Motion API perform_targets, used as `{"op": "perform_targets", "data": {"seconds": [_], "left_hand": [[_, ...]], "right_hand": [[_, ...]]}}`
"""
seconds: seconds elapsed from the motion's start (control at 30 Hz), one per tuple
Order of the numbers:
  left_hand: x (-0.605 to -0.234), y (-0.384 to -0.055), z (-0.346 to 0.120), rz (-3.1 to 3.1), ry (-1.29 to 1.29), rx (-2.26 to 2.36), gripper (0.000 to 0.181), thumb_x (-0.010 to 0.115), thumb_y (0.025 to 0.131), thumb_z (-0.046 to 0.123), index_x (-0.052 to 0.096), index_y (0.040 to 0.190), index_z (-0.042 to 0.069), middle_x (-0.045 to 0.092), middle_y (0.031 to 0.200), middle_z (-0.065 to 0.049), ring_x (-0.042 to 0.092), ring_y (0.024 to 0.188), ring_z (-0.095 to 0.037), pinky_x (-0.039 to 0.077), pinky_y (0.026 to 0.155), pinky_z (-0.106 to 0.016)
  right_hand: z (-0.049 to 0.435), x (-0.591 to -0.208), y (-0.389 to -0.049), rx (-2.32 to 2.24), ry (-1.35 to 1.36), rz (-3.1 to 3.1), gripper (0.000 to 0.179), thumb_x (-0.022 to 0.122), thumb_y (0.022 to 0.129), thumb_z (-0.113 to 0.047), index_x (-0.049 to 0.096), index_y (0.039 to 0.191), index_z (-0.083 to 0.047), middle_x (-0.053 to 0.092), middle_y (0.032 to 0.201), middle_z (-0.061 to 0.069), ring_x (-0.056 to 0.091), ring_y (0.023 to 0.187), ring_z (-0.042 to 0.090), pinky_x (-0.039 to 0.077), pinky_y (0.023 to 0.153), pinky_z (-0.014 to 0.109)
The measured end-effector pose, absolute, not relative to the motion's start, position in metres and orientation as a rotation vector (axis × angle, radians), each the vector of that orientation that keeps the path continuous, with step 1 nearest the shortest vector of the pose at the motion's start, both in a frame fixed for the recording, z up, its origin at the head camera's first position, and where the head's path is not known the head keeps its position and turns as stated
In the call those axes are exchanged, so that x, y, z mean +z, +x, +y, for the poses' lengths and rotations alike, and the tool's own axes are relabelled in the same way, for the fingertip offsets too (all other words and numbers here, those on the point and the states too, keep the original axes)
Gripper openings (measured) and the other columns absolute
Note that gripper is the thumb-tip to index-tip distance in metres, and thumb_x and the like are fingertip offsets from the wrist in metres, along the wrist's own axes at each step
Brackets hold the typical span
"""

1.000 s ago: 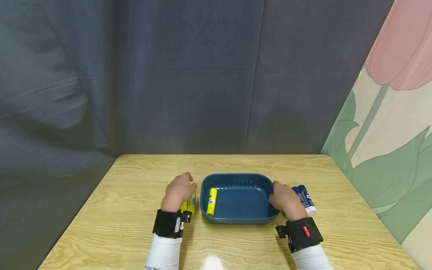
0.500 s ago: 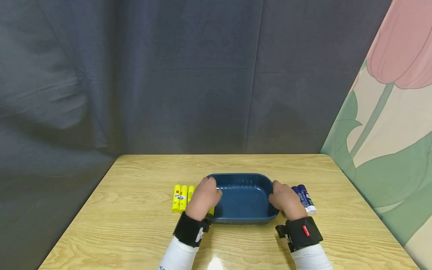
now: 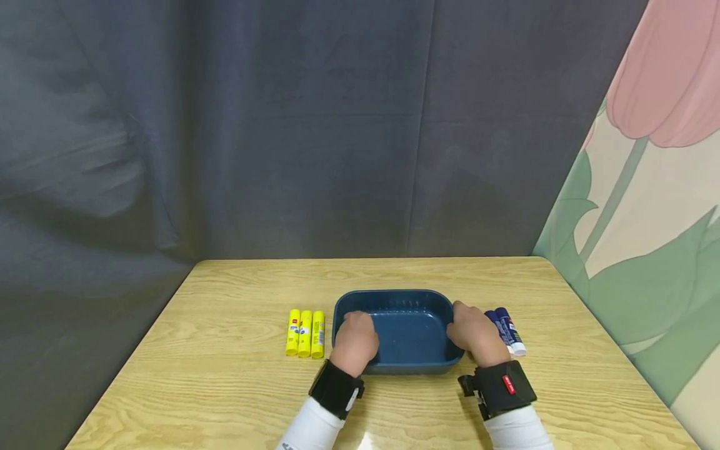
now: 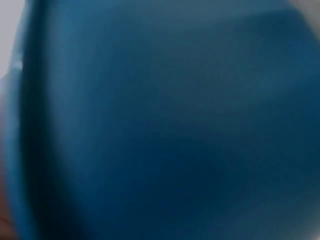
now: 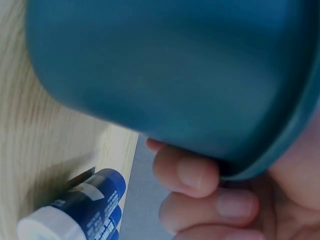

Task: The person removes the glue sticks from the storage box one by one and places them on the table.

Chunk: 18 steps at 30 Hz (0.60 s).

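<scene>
A dark blue plastic basin (image 3: 402, 337) sits at the middle of the table. My left hand (image 3: 354, 342) reaches down into its left end; the fingers are hidden beneath the hand, and what they hold I cannot tell. Only the basin's blurred blue inner surface (image 4: 175, 110) fills most of the left wrist view. At the basin's right end my right hand (image 3: 475, 332) grips the rim, its fingers (image 5: 187, 172) curled against the outer wall in the right wrist view. Left of the basin, three yellow glue sticks (image 3: 305, 334) lie side by side.
Blue glue sticks with white ends (image 3: 509, 331) lie just right of my right hand, partly covered by it. The wooden table (image 3: 225, 375) ends at a dark grey curtain (image 3: 309, 156) behind. On the right is a wall with a painted tulip (image 3: 658, 81).
My left hand has moved right from above the yellow glue sticks into the basin. The yellow glue stick lying there is now out of sight behind it. My right hand stays put.
</scene>
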State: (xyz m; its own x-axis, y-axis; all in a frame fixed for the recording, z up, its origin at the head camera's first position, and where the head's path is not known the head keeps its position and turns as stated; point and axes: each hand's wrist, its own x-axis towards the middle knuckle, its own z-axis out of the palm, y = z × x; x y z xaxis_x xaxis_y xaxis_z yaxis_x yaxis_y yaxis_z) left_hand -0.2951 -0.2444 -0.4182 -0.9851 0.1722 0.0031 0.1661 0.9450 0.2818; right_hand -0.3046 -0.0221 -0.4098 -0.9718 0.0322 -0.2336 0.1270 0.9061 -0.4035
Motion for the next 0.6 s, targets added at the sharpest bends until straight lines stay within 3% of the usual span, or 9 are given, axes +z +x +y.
{"op": "perform_targets", "data": {"seconds": [0.1, 0.2, 0.33, 0.47, 0.6], "left_hand": [[-0.423, -0.296, -0.245, 3.077, 0.183, 0.505, 0.014, 0.063, 0.090, -0.001, 0.068, 0.086, -0.013, 0.062, 0.091, -0.027, 0.064, 0.070, -0.030, 0.056, 0.060, -0.037], [-0.425, -0.300, -0.245, 3.060, 0.122, 0.546, 0.012, 0.064, 0.090, -0.001, 0.067, 0.090, -0.013, 0.061, 0.089, -0.025, 0.064, 0.073, -0.031, 0.057, 0.065, -0.040], [-0.427, -0.306, -0.246, 3.030, 0.083, 0.557, 0.026, 0.065, 0.092, 0.002, 0.061, 0.110, -0.015, 0.060, 0.104, -0.029, 0.066, 0.080, -0.033, 0.057, 0.069, -0.041], [-0.428, -0.309, -0.245, 3.008, 0.082, 0.506, 0.045, 0.067, 0.092, 0.005, 0.052, 0.132, -0.010, 0.055, 0.123, -0.033, 0.064, 0.077, -0.032, 0.055, 0.064, -0.040], [-0.430, -0.309, -0.244, 3.007, 0.090, 0.421, 0.053, 0.070, 0.090, 0.008, 0.049, 0.138, -0.002, 0.061, 0.118, -0.026, 0.065, 0.079, -0.030, 0.055, 0.065, -0.041]], "right_hand": [[-0.023, -0.410, -0.305, -0.622, 0.122, 2.846, 0.042, 0.057, 0.091, -0.005, 0.051, 0.127, 0.014, 0.062, 0.111, 0.031, 0.059, 0.082, 0.031, 0.049, 0.068, 0.042], [-0.023, -0.410, -0.305, -0.621, 0.121, 2.844, 0.042, 0.057, 0.091, -0.005, 0.051, 0.128, 0.014, 0.062, 0.111, 0.031, 0.059, 0.083, 0.032, 0.050, 0.068, 0.043], [-0.023, -0.409, -0.306, -0.616, 0.119, 2.844, 0.041, 0.057, 0.091, -0.006, 0.051, 0.127, 0.014, 0.062, 0.111, 0.031, 0.059, 0.083, 0.032, 0.050, 0.069, 0.044], [-0.022, -0.409, -0.306, -0.612, 0.114, 2.845, 0.041, 0.057, 0.091, -0.006, 0.051, 0.126, 0.013, 0.062, 0.111, 0.031, 0.059, 0.084, 0.032, 0.050, 0.069, 0.044], [-0.022, -0.410, -0.306, -0.615, 0.119, 2.841, 0.041, 0.057, 0.091, -0.006, 0.051, 0.127, 0.013, 0.061, 0.112, 0.031, 0.059, 0.084, 0.032, 0.050, 0.069, 0.043]]}}
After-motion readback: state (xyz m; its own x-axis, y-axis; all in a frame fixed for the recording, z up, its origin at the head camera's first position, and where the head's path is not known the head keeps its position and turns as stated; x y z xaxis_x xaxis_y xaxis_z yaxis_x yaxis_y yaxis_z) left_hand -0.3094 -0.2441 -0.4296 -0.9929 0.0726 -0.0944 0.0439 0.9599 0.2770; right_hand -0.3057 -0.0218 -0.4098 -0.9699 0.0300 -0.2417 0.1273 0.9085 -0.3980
